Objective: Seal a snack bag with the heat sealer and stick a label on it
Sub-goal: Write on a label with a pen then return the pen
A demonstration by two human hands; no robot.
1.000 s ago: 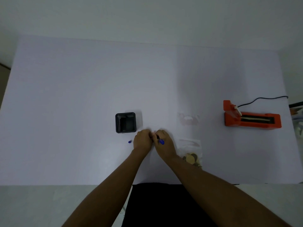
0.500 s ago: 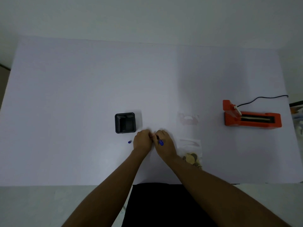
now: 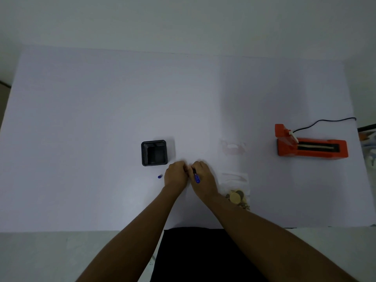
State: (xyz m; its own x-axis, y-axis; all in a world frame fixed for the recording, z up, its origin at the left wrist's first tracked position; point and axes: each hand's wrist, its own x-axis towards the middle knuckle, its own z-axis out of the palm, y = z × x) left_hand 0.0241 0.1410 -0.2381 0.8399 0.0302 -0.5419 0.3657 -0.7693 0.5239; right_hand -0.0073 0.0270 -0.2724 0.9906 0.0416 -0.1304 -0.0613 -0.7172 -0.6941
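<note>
Near the table's [image 3: 81,119] front edge, a blue pen [image 3: 197,178] is pinched in the right hand [image 3: 202,178]; the left hand [image 3: 176,176] is curled shut alongside, its contents hidden. Label-writing seems underway. The snack bag [image 3: 237,192] lies beside the right wrist, the heat sealer [image 3: 311,146] toward the right edge; a peeled label must be pressed on next.

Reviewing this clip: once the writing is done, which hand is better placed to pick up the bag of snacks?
Right. The right hand, holding the blue pen, sits beside the snack bag; the left hand is farther off, nearer the black holder.

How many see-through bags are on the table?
2. One bag with snacks lies beside the right hand; one empty bag lies farther back. Others may be hidden.
</note>
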